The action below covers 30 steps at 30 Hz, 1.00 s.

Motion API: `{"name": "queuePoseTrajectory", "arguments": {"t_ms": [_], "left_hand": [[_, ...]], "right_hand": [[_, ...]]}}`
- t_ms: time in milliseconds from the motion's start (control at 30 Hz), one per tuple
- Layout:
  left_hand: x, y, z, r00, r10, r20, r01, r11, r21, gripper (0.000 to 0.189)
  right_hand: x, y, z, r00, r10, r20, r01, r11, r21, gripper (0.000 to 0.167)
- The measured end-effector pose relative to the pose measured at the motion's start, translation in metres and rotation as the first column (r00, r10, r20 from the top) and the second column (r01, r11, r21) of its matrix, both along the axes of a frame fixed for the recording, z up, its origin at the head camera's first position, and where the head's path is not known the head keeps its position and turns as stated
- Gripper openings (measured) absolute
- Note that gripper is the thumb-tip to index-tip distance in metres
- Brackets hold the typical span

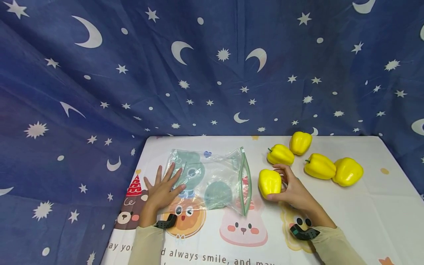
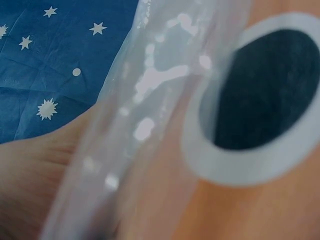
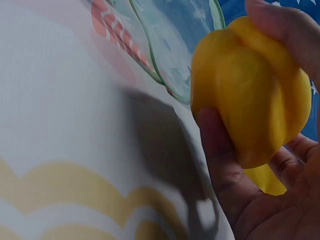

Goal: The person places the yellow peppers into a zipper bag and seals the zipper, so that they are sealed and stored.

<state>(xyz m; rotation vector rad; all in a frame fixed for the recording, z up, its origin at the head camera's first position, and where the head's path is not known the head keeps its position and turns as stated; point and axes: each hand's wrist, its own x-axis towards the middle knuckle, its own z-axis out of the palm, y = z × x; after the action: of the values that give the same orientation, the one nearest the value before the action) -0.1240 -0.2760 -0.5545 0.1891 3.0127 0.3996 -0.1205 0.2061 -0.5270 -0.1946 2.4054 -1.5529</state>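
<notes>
Left hand: the left hand (image 1: 162, 193) rests on the left end of the bag, fingers straight and spread wide, grasping nothing.
Right hand: the right hand (image 1: 293, 187) grasps the held pepper (image 1: 269, 183), thumb on its near side and the other fingers curled round its far side.
Held pepper: yellow, just right of the bag's mouth; whether its underside touches the table, I cannot tell.
Bag: a clear plastic bag (image 1: 216, 167) lies flat on the left half of the table, its mouth facing right.
Bag mouth: the green zip edge (image 1: 244, 184) is bowed apart in the middle, leaving a gap.
Far peppers: a green-stemmed pepper (image 1: 280, 154) lies beyond the right hand, with the farthest pepper (image 1: 300, 143) close by on its far right.
Right peppers: another stemmed pepper (image 1: 320, 166), stem toward the left, lies beside the rightmost pepper (image 1: 348, 172).
Table: the white table (image 1: 381, 213) has cartoon animals and lettering printed along its near side.
Backdrop: a blue cloth (image 1: 198, 73) with white stars and moons hangs at the far side and the left.
Wrists: a black band (image 1: 167, 222) on the left, a similar dark band (image 1: 304, 232) on the right.
</notes>
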Motion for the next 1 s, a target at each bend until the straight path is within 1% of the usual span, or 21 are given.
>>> {"name": "queuePoseTrajectory", "arguments": {"t_ms": [67, 267, 467, 567, 633, 800, 867, 1000], "left_hand": [[0.0, 0.0, 0.0, 1.0, 0.0, 0.002, 0.0, 1.0, -0.003, 0.074], [0.0, -0.001, 0.0, 1.0, -0.002, 0.002, 0.002, 1.0, 0.001, 0.075], [-0.001, 0.0, -0.001, 1.0, -0.004, -0.001, 0.004, 1.0, 0.012, 0.074], [-0.001, 0.0, -0.001, 1.0, -0.001, 0.01, 0.0, 1.0, 0.009, 0.074], [-0.001, 0.0, -0.001, 1.0, -0.001, 0.016, 0.001, 1.0, 0.006, 0.075], [-0.001, 0.0, 0.0, 1.0, -0.004, 0.011, 0.004, 1.0, 0.006, 0.074], [-0.001, 0.0, 0.0, 1.0, -0.004, 0.009, 0.004, 1.0, 0.006, 0.074], [0.0, 0.0, 0.001, 1.0, -0.003, 0.013, 0.003, 1.0, 0.003, 0.074]], "right_hand": [[0.0, -0.003, -0.001, 1.0, 0.003, 0.005, -0.003, 1.0, -0.004, 0.102], [0.0, -0.013, -0.002, 1.0, 0.007, 0.018, -0.007, 0.999, -0.032, 0.086], [-0.002, -0.02, -0.004, 0.999, 0.022, 0.03, -0.02, 0.999, -0.049, 0.085], [-0.005, -0.022, -0.006, 0.997, 0.041, 0.066, -0.035, 0.995, -0.094, 0.087], [-0.006, -0.024, -0.006, 0.993, 0.058, 0.107, -0.041, 0.988, -0.148, 0.088], [-0.007, -0.031, -0.005, 0.977, 0.096, 0.192, -0.04, 0.96, -0.277, 0.089], [-0.008, -0.034, -0.005, 0.975, 0.103, 0.199, -0.04, 0.954, -0.299, 0.089], [-0.011, -0.039, -0.009, 0.976, 0.123, 0.178, -0.057, 0.94, -0.335, 0.088]]}}
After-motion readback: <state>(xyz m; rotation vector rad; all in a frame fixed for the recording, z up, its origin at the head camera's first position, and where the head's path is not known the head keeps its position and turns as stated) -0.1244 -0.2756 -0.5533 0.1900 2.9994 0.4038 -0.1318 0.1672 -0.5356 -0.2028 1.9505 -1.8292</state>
